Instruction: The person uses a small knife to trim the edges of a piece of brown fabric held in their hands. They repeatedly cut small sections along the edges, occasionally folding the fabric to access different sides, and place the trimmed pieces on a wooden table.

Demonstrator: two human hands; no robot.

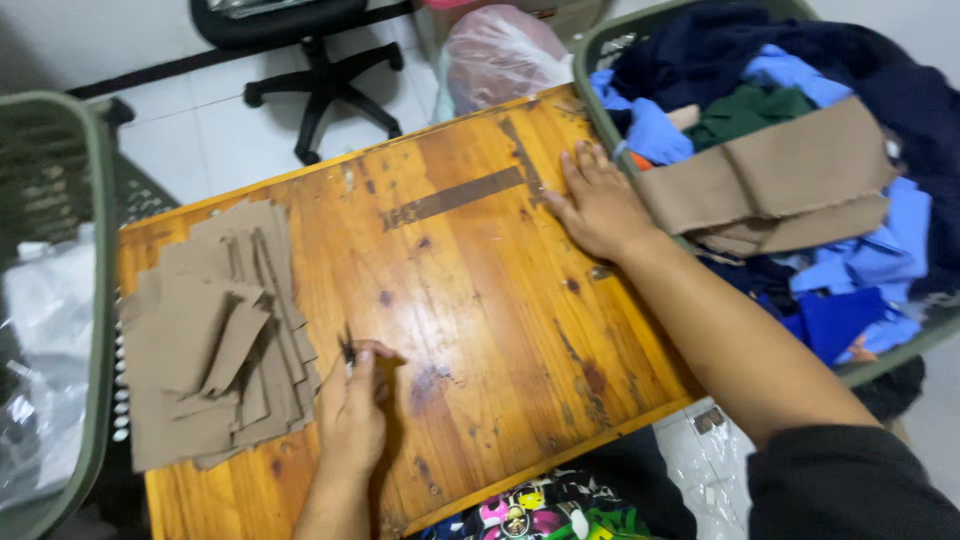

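Note:
My left hand (352, 412) rests near the front of the wooden table (480, 300), closed around a small dark tool (347, 350) whose tip sticks up; what kind of tool I cannot tell. Just left of it lies a stack of tan fabric pieces (215, 335). My right hand (600, 205) lies flat, fingers spread, on the table's far right edge, holding nothing. It sits right beside a folded tan cloth (775, 185) that tops a green basket (600, 50) full of blue, navy and green fabric.
Another green basket (85, 330) with clear plastic inside stands at the left. Behind the table are a black office chair (315, 60) and a pink plastic bag (500, 55). White tiled floor surrounds them. Colourful clothing shows at the bottom edge.

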